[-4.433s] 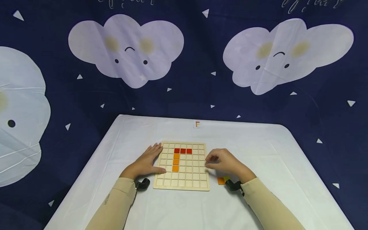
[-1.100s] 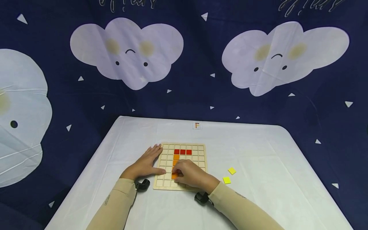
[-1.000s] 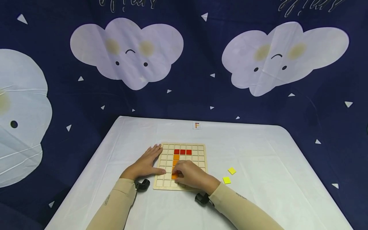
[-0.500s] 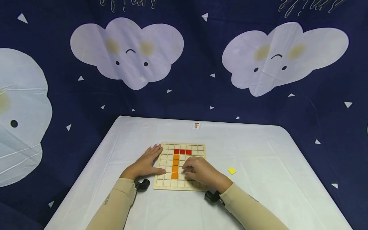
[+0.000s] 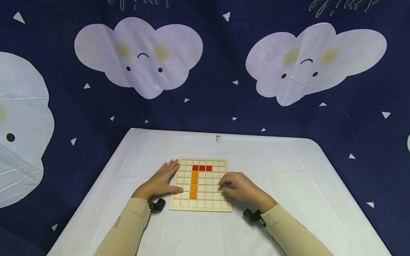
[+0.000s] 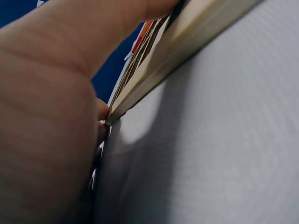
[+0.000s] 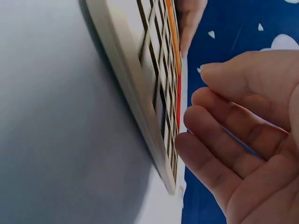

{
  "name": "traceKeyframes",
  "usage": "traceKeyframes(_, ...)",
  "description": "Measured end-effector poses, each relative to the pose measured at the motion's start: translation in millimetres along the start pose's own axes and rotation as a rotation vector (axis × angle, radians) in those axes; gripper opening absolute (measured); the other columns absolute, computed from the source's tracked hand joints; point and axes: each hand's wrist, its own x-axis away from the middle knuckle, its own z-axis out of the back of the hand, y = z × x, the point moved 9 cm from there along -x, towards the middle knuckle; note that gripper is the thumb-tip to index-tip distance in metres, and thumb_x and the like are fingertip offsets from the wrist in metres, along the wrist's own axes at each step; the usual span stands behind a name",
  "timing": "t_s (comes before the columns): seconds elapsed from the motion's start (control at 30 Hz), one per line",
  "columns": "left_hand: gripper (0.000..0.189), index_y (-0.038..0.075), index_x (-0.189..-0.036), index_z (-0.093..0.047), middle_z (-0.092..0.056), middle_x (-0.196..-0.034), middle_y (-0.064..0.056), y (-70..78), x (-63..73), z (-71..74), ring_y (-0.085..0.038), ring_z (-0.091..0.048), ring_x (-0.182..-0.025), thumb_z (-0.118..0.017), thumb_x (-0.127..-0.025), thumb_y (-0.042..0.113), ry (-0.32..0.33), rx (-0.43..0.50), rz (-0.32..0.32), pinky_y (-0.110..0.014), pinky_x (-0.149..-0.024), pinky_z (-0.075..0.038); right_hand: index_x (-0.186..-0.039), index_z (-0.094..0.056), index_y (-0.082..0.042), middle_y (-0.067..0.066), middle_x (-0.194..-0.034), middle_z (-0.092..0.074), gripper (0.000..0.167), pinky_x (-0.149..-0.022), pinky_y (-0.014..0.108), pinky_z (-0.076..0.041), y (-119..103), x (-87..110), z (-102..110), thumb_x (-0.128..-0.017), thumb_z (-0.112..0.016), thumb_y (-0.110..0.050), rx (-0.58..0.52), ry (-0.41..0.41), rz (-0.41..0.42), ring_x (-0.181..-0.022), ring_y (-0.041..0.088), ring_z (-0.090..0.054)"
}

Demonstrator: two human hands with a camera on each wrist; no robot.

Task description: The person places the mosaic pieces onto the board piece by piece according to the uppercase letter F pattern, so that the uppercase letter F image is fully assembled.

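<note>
A wooden grid board lies flat on the table. Three red tiles form a row near its top, and a column of several orange tiles runs down from the leftmost red one. My left hand rests at the board's left edge, fingers straight along the side and thumb laid over the frame. Over the board's right edge hovers my right hand, its fingers loosely bent; the right wrist view shows nothing between thumb and fingertips. No yellow tile shows now; the right hand and wrist cover where they lay.
A small card printed with a coloured grid pattern lies at the table's far edge. White cloth covers the table. Behind it hangs a dark blue curtain with clouds.
An orange tile was added at the column's lower end. My right hand let go of it, lifted and moved right, over where the yellow tiles showed. My left hand has stayed put.
</note>
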Motion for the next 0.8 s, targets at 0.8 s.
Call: traceKeyframes(0.8, 0.124, -0.004, -0.163, -0.03, -0.018, -0.172, -0.018, 0.6, 1.4, 0.6, -0.033, -0.011, -0.159, -0.082, -0.078, 0.069, -0.001, -0.01, -0.009, -0.048, -0.128, -0.005, -0.125, -0.076, -0.007, 0.002, -0.133, -0.069, 0.026, -0.111, 0.034, -0.047, -40, -11.5, -37, -0.099, -0.075, -0.008, 0.063, -0.158, 0.117, -0.128, 0.014, -0.059)
